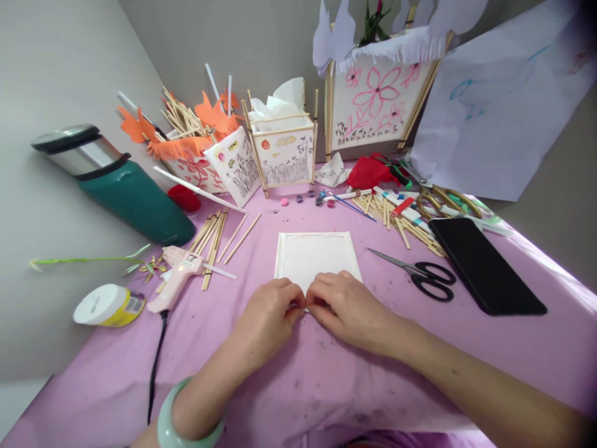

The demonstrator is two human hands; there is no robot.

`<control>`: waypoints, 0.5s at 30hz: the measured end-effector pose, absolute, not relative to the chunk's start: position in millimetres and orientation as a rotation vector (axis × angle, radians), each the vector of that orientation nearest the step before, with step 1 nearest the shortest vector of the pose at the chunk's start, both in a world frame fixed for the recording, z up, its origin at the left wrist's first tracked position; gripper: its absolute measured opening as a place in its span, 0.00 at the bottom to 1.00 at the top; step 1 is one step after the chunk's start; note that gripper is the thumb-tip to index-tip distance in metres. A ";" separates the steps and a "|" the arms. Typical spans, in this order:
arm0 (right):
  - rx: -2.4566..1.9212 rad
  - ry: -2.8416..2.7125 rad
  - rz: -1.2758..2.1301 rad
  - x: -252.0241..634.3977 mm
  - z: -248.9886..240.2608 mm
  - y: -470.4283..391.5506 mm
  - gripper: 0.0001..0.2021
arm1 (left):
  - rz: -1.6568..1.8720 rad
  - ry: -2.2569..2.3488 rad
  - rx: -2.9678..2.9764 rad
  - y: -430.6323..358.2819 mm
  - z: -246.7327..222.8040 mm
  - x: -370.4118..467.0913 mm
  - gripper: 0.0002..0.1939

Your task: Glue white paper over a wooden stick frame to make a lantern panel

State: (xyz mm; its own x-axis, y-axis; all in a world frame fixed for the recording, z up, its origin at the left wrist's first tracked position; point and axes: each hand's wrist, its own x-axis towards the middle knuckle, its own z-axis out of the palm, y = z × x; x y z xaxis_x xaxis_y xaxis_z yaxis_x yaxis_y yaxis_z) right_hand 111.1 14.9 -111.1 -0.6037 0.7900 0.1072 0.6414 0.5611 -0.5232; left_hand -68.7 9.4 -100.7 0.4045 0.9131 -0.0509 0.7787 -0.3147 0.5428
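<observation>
Both my hands together, low over the table (289, 398), fingertips almost meeting. Left hand (265, 317) and right hand (347, 308) each pinch the near edge of a white sheet (314, 255), thumbs on my side. Whether the fingertips touch one another, I cannot tell. Sheet lies flat, directly beyond my knuckles; its far and side borders look folded over into narrow strips. Pale green bangle (168, 414) on my left wrist.

Right of my right hand: black-handled scissors (431, 280), blades a little parted, tips toward the sheet. Past them, a dark phone (485, 264), face blank.

Left of my left hand: pink glue gun (181, 270), black cord running back toward me; a white-lidded jar (112, 305) beyond it, tipped on its side. A loose batch of thin wooden sticks (217, 230) lies ahead and left, some just beside the gun. Farther out that way, a teal bottle (135, 196).

Straight ahead, well beyond the sheet: a small stick-framed box (286, 155) with drawn plants and white paper in its top. Ahead and right: a bunched red cloth (368, 173) and gold-handled scissors (448, 198).
</observation>
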 end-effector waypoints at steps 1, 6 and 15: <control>-1.173 -2.486 0.607 110.6 -110.8 15.2 0.06 | 0.359 1.440 2.174 9.6 -99.5 -68.7 0.05; -1.270 -2.558 0.468 107.4 -111.6 15.3 0.08 | 0.317 1.446 2.213 10.8 -96.8 -67.3 0.07; -1.515 -2.714 0.450 98.9 -100.0 18.1 0.07 | 0.152 1.540 2.294 17.0 -97.3 -60.3 0.08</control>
